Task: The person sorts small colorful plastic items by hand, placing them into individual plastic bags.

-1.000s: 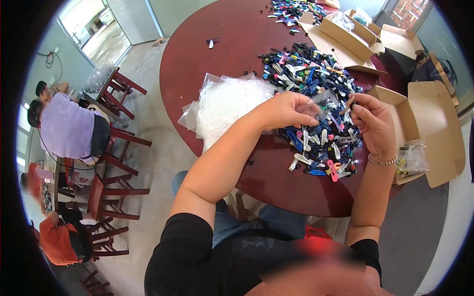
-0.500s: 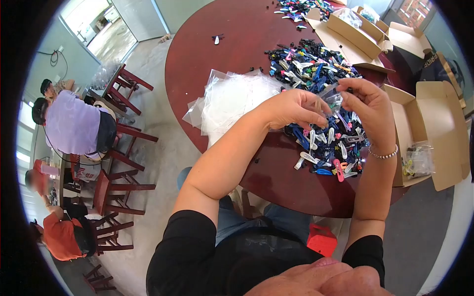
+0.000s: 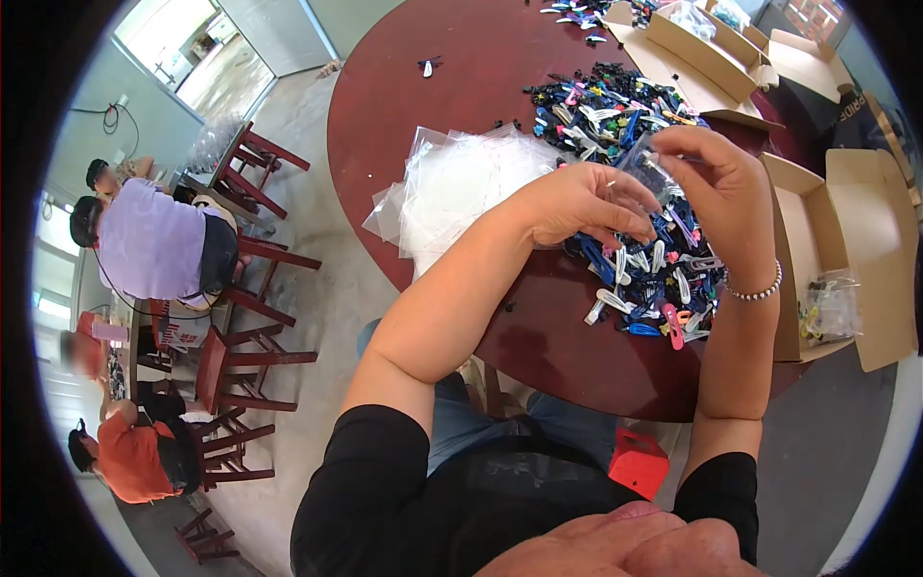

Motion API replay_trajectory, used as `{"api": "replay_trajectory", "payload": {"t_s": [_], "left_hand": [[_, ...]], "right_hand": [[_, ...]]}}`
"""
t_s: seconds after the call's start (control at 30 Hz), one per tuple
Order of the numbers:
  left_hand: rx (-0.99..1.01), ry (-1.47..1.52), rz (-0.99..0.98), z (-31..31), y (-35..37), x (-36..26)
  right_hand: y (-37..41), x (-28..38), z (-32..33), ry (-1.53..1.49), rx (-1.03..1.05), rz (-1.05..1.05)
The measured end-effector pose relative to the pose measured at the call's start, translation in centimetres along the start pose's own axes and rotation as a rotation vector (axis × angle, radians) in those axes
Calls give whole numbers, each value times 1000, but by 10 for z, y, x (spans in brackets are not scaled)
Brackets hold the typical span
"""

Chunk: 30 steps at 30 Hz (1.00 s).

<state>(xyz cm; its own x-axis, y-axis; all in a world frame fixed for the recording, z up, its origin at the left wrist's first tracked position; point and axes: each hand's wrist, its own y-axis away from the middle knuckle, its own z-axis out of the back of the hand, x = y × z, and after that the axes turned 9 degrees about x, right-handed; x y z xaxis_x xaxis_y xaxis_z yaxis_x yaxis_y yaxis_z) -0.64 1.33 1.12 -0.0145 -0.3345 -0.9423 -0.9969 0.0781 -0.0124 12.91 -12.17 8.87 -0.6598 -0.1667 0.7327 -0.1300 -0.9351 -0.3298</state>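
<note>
My right hand (image 3: 716, 188) pinches a small clear plastic bag (image 3: 646, 165) between thumb and fingers above a pile of hair clips (image 3: 630, 120). My left hand (image 3: 596, 207) is beside the bag, over the near part of the pile, its fingers curled towards the thumb. What the left fingertips hold, if anything, is too small to make out. The clips are white, blue, black and pink. Left of the pile, under my left forearm, lies a spread stack of clear plastic bags (image 3: 457, 188).
Open cardboard boxes (image 3: 803, 240) stand at the right of the round red table (image 3: 423, 106); one holds bagged pieces. A lone clip (image 3: 428, 67) lies towards the far left. People (image 3: 154, 240) sit on wooden stools at the left. A red box (image 3: 637, 464) is by my lap.
My left fingers have spread slightly and drawn away from the bag. The right hand still holds the bag, now a little higher. The whole view has shifted slightly.
</note>
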Motion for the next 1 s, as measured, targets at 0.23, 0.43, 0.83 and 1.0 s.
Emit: {"api": "replay_trajectory", "payload": {"t_s": [0.23, 0.43, 0.83, 1.0], "left_hand": [[-99, 161, -80, 4, 0, -6], [-59, 269, -176, 10, -1, -6], [-230, 157, -199, 20, 4, -6], [-283, 139, -211, 22, 4, -3]], "right_hand": [[19, -17, 2, -100, -226, 3], [55, -41, -4, 2, -98, -147], [70, -67, 11, 292, 52, -160], [69, -59, 8, 376, 185, -243]]}}
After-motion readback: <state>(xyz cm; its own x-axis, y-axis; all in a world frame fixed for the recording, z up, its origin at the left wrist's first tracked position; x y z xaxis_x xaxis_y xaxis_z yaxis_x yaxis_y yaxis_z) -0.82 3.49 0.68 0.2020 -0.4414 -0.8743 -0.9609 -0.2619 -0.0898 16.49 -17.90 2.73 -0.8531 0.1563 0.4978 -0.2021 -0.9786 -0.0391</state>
